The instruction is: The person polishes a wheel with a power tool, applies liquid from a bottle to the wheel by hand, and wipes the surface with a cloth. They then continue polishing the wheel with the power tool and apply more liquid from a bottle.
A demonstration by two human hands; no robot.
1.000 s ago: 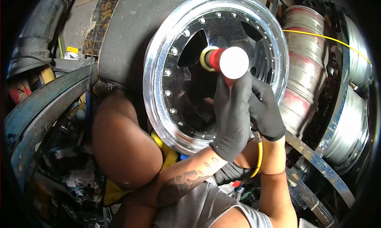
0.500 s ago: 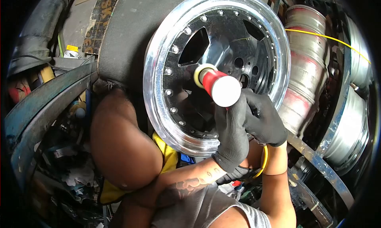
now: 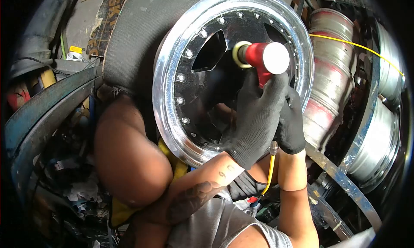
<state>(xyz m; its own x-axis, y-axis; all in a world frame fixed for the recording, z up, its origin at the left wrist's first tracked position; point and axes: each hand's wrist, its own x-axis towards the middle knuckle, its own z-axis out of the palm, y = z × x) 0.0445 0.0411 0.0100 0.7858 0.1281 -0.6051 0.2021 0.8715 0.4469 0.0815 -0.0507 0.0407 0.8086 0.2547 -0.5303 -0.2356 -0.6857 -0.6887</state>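
A red air polisher (image 3: pixel 258 56) with a white round cap is in both of my gloved hands. My left hand (image 3: pixel 261 114) is closed around its handle, just below the red head. Close against it on the right, my right hand (image 3: pixel 293 120) is closed on the lower handle, partly hidden by the left. The polisher's pale yellow pad (image 3: pixel 237 54) is at the glossy black face of a wheel rim (image 3: pixel 166 82), right of a cut-out window. The rim has a shiny silver lip and a ring of studs. A yellow air hose (image 3: pixel 270 174) hangs from a metal fitting below the hands.
Dull, red-stained wheel barrels (image 3: pixel 327 71) are stacked at the right, with silver rims (image 3: pixel 375 144) beyond a blue metal frame (image 3: pixel 355 149). A yellow line (image 3: pixel 345 40) crosses above them. Curved metal bars (image 3: pixel 47 105) stand left, near my bent knee (image 3: pixel 129 161) and a yellow cloth (image 3: pixel 180 172).
Both hands have moved the polisher up and to the right across the rim's face. The hose fitting now shows below my hands. The rim has shifted slightly left in view.
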